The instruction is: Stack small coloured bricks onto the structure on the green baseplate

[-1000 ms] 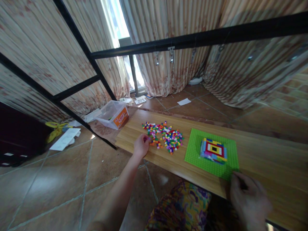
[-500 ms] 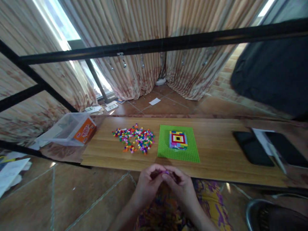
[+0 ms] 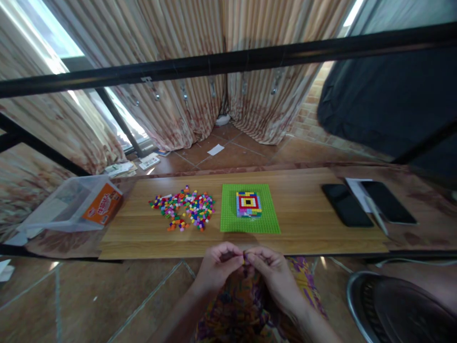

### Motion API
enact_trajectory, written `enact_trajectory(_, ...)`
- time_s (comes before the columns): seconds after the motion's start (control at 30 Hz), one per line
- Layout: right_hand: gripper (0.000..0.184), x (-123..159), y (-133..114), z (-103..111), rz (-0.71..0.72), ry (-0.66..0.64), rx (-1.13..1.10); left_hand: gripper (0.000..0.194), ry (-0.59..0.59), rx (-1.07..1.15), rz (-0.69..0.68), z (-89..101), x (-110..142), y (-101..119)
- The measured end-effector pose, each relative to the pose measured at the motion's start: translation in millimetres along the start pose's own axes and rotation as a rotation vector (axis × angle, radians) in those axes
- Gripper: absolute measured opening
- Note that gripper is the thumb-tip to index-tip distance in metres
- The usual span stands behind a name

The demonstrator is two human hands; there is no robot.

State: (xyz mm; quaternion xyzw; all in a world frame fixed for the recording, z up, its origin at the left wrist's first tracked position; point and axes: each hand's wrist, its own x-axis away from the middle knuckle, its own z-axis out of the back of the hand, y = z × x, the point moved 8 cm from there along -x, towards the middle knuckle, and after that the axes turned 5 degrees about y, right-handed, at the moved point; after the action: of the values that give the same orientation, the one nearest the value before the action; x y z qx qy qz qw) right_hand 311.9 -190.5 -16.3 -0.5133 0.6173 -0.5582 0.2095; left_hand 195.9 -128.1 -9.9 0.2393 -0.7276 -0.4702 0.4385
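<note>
Close together at the front edge of the wooden board, my left hand (image 3: 222, 264) and my right hand (image 3: 269, 267) are both closed in a pinch. Their fingertips nearly meet around a small building brick (image 3: 244, 257), mostly covered by the fingers; its colour is hard to make out against the patterned cloth. Just beyond them lies a green studded baseplate (image 3: 232, 221). On it sits a square brick build (image 3: 249, 205) with coloured rings around a black centre. Left of the baseplate, many loose bricks (image 3: 200, 209) in mixed colours are scattered in a heap.
A clear plastic box (image 3: 71, 195) with an orange label stands left of the board (image 3: 296, 209). Two dark phones (image 3: 346, 205), white paper and a pen-like stick lie on the right. A black metal bar (image 3: 207, 66) crosses above. A round metal-rimmed seat (image 3: 360, 305) is at lower right.
The whole view has shifted, so the board and bricks appear further left. My hands have turned slightly apart at the fingertips; the purple piece seen between them earlier is now less visible.
</note>
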Motion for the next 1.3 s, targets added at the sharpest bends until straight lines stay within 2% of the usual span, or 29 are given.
enact_trajectory(0.1,0.041,-10,-6,26,0.032,0.136,-0.046,0.027,0.100,-0.010,-0.023,11.9,-10,3)
enact_trajectory(0.23,0.044,-31,-18,60,0.116,0.232,0.065,0.030,0.239,-0.063,-0.091,40.0,-23,9)
enact_trajectory(0.33,0.044,-46,-28,78,0.213,0.291,0.222,0.032,0.274,-0.127,-0.134,53.8,-30,12)
enact_trajectory(0.4,0.044,-54,-35,82,0.284,0.326,0.353,0.032,0.258,-0.190,-0.164,53.1,-35,13)
enact_trajectory(0.5,0.041,-62,-45,77,0.397,0.370,0.506,0.032,0.203,-0.321,-0.248,37.3,-40,20)
enact_trajectory(0.63,0.034,-70,-52,69,0.544,0.437,0.542,0.035,0.124,-0.589,-0.376,2.5,-44,34)
enact_trajectory(0.87,0.033,-84,-44,69,0.544,0.446,0.485,0.047,-0.007,-0.859,-0.554,-45.3,-50,47)
enact_trajectory(1.13,0.030,-85,-46,68,0.541,0.442,0.466,0.058,-0.040,-1.127,-0.522,-59.9,-63,33)
enact_trajectory(1.3,0.029,-84,-47,67,0.541,0.453,0.478,0.069,-0.044,-1.320,-0.534,-66.8,-63,31)
